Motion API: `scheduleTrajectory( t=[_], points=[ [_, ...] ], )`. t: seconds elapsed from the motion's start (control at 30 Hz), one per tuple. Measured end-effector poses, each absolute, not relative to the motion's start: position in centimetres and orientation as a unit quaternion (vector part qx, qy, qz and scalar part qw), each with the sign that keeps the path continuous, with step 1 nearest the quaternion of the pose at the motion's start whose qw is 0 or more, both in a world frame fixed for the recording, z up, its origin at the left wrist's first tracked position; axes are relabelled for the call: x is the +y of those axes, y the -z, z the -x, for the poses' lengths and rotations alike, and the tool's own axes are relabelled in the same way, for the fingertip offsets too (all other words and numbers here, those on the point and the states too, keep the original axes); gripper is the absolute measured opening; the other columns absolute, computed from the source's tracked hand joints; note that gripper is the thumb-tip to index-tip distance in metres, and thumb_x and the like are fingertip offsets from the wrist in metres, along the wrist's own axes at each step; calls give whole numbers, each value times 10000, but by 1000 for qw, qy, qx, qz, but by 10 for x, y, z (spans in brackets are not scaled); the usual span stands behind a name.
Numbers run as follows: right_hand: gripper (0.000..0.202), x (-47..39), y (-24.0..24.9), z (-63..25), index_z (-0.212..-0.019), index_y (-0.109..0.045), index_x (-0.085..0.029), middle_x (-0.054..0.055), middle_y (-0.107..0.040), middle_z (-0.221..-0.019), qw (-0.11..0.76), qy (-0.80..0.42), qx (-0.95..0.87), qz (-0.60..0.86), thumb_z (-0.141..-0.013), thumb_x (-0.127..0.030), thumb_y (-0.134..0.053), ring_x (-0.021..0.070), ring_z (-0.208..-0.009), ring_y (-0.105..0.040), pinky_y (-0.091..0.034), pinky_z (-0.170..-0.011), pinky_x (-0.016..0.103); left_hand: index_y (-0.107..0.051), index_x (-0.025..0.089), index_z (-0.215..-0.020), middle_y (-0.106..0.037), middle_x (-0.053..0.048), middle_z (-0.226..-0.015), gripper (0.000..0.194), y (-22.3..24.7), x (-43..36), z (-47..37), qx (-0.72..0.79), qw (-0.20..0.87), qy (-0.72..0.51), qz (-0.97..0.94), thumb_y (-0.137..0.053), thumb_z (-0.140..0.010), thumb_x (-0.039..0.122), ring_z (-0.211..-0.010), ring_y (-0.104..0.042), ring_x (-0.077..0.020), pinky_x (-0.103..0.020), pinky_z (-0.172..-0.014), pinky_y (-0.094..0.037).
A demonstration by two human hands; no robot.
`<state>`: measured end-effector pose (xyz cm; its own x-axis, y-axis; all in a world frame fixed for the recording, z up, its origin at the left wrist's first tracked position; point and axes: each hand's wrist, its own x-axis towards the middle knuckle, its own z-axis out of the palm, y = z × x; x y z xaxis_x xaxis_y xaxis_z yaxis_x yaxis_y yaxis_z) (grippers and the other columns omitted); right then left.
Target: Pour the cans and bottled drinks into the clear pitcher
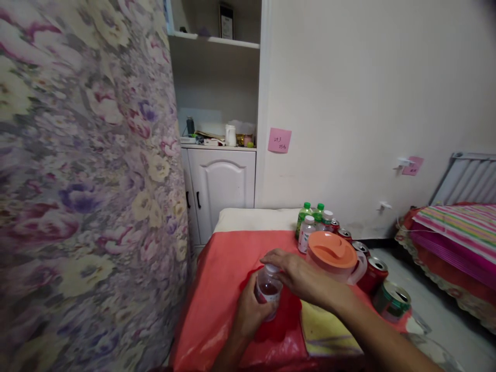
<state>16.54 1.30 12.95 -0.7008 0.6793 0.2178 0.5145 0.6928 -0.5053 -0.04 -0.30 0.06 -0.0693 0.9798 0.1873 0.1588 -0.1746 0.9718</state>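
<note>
A small clear bottle with a pale label and white cap stands upright between my hands, over a red mat on the red-covered table. My left hand is wrapped round the bottle's body. The fingers of my right hand are closed on the cap at its top. Just right of my right hand is a pitcher with an orange lid. Below my right forearm lies a yellow cloth.
Several bottles and several cans line the table's back right and right edge. A floral curtain hangs at the left. Behind the table are a white cabinet and a wall; a bed is at the right.
</note>
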Motion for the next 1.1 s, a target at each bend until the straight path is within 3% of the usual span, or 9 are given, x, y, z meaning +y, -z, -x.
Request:
scheduleTrajectory(
  t=[0.27,0.43,0.53,0.63,0.73,0.87,0.97,1.03,1.1],
  points=[
    [338,31,-136,-165,-1208,-664,-192,85,-694,-1239,148,-187,-922,305,-908,-94,-544,205,-1113,-674,-500,-969,312,-614,199,-1142,-769,-67,-1075,612,1,-3,0,504,412,-530,-543,-755,-547,194,-988,-704,-285,-375,-887,-536],
    [197,26,-140,-157,-1056,-699,-192,76,-734,-1080,102,-72,-911,394,-911,-311,-637,222,-902,-717,-490,-761,299,-611,205,-1144,-770,-60,-1075,606,-1,-4,1,511,400,-526,-550,-728,-552,152,-1006,-706,-278,-361,-888,-531],
    [393,23,-139,-151,-1014,-691,-156,121,-743,-983,108,-38,-889,444,-912,-523,-591,287,-860,-718,-464,-697,340,-601,202,-1155,-761,-62,-1099,604,-2,-4,1,506,393,-530,-555,-700,-562,133,-1020,-703,-269,-352,-892,-528],
    [574,18,-137,-151,-1218,-647,-161,142,-717,-1122,118,-56,-875,466,-878,-619,-580,329,-967,-708,-481,-761,382,-600,196,-1137,-752,-73,-1109,567,-4,-4,2,514,378,-529,-559,-704,-581,152,-1035,-695,-275,-360,-905,-523],
    [597,10,-139,-155,-1410,-529,-190,148,-628,-1304,147,-122,-875,445,-891,-471,-615,314,-1110,-663,-488,-874,396,-598,198,-1124,-753,-79,-1110,533,-5,-4,2,510,381,-530,-559,-733,-609,206,-1024,-698,-282,-370,-900,-529],
    [279,6,-140,-159,-1149,-663,-162,100,-670,-1106,170,-144,-873,435,-895,-241,-579,245,-1021,-653,-479,-865,347,-598,195,-1149,-753,-77,-1103,547,-3,-4,2,501,387,-528,-566,-747,-623,223,-1023,-699,-286,-381,-900,-535],
    [299,6,-139,-158,-1067,-665,-140,104,-670,-1058,176,-137,-848,482,-872,-367,-649,262,-957,-655,-483,-829,371,-605,197,-1146,-756,-71,-1092,547,-1,-4,2,504,381,-525,-570,-742,-617,202,-1011,-704,-284,-378,-886,-542],
    [467,5,-139,-158,-1196,-629,-143,123,-650,-1161,175,-153,-842,486,-848,-449,-684,287,-1022,-654,-486,-861,394,-608,201,-1146,-757,-72,-1108,537,-1,-4,1,502,382,-530,-567,-740,-626,211,-1026,-703,-283,-375,-891,-543],
    [504,2,-140,-157,-1313,-574,-167,128,-618,-1258,174,-170,-854,460,-879,-410,-659,286,-1111,-637,-478,-915,395,-609,203,-1144,-755,-74,-1123,532,-3,-5,1,503,382,-534,-562,-748,-631,231,-1037,-702,-280,-370,-899,-542]
  ],
)
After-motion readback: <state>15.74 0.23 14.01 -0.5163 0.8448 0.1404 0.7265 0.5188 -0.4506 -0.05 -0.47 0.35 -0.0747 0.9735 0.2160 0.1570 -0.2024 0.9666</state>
